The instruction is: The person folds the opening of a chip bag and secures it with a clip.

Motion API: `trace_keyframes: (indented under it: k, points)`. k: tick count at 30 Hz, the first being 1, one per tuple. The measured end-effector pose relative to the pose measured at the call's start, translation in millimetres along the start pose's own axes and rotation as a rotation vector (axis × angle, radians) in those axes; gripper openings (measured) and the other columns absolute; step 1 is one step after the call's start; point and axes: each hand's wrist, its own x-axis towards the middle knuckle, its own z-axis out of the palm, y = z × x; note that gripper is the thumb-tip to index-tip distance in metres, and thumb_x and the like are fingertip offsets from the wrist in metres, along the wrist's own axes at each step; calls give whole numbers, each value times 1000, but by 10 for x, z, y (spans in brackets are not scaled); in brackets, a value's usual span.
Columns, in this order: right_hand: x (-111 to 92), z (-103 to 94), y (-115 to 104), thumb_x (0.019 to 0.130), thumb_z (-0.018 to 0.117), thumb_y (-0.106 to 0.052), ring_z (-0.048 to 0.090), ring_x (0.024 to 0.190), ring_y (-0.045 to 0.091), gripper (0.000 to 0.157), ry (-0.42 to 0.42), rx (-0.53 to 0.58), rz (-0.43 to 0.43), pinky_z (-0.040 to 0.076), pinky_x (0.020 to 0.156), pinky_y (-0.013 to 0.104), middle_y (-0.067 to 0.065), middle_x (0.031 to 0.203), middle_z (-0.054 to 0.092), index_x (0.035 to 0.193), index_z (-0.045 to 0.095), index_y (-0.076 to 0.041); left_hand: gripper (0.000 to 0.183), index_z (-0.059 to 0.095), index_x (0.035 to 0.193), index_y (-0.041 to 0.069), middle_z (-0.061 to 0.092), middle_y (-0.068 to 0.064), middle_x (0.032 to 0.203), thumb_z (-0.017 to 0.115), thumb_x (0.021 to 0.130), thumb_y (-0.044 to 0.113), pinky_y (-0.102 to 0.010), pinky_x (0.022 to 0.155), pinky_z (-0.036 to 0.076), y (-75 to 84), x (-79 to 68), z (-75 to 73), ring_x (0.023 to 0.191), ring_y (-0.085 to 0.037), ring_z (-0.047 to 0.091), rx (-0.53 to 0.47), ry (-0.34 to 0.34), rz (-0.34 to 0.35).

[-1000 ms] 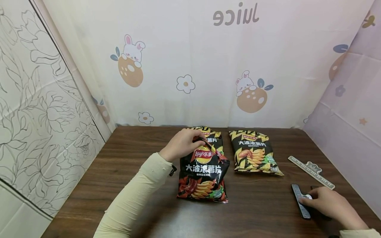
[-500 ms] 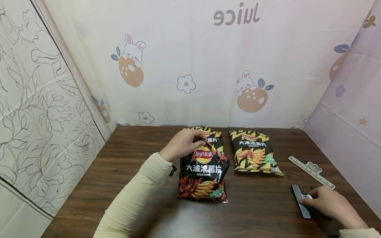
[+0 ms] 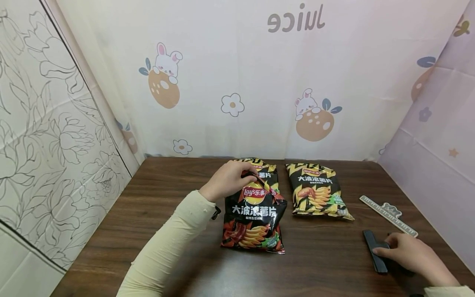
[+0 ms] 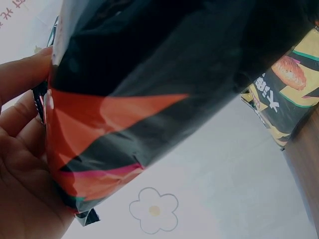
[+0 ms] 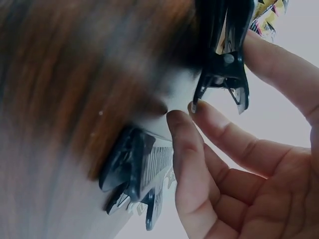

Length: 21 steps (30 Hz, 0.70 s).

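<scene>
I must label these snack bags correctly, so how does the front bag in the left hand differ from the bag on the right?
The front bag shows red on its lower part, while the right bag has yellow along its edges. The left hand grips the front bag near its top, but the right bag lies untouched on the table. Both are mainly black, with red labels and white characters.

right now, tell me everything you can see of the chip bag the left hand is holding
The chip bag looks like glossy, crinkled black film, with red lower areas, a red and yellow Lay's logo, white lettering, pictured ridged chips and a green patch. The left hand grips its crumpled top. It looks roughly upright, printed front facing the head camera, partly hiding another bag behind. Whether its bottom touches the table is unclear.
</scene>
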Motion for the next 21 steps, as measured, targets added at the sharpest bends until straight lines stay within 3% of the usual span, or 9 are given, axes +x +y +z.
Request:
trace_keyframes:
  k: [8,14,21]
  points:
    - [-18,-8,-6,84,69,-55,52,74,18,66,54,28,-2,45,63,41,7,86,62,104,60,7,12,72,104,17,72,5,93,65,96,22,-24,63,40,1,1,0,63,-6,50,-2,-3,2]
    - [-32,-40,-37,88,67,-52,60,78,24,68,66,36,-20,48,64,44,11,90,65,110,60,12,12,72,104,16,73,4,95,65,96,21,-24,65,41,5,-5,-5,65,-7,51,0,1,1]
    - [-47,-71,-72,93,64,-45,64,83,31,59,127,54,-51,49,66,47,15,93,68,111,63,11,12,72,104,16,73,4,98,65,96,21,-24,63,39,12,-5,-10,62,-6,48,-6,-4,0]
